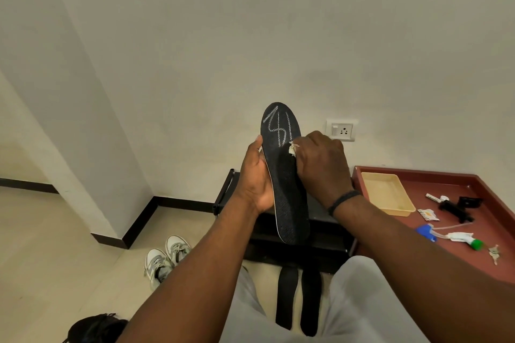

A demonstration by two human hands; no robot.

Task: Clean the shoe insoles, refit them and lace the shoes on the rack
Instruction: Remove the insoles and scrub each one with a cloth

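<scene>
The right hand (320,167) hid most of the little cloth (292,149). The bottom edge cut off the black shoe (94,327).

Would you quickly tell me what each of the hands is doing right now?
Left hand: grips the edge of the upright black fabric insole.
Right hand: pinches a small crumpled white cloth against the insole.

head view — looks forward and down, close over hands (289,172)
</scene>
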